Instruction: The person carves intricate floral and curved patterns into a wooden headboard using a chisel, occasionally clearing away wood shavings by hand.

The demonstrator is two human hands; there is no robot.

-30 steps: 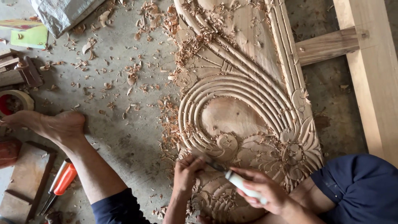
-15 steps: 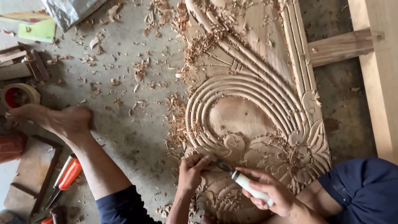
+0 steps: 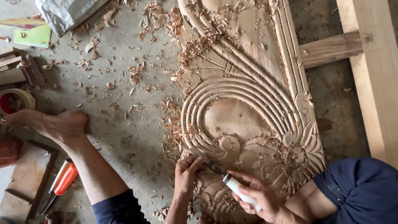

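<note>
Right hand (image 3: 255, 197) was wrapped tight around the white-handled chisel (image 3: 232, 186), left hand (image 3: 186, 174) pinching its blade against the carved panel (image 3: 248, 103). One slip probably gouges the scrollwork or those guiding fingers.

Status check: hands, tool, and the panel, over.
Right hand gripping white-handled chisel. Left hand steadying its blade on the carved wooden panel. Wood shavings along the panel edge, none blocking the cut.

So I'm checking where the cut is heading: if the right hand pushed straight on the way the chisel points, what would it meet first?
Likely the left hand's fingers steadying the blade of the chisel that the right hand grips, then the carved panel beneath them.
</note>
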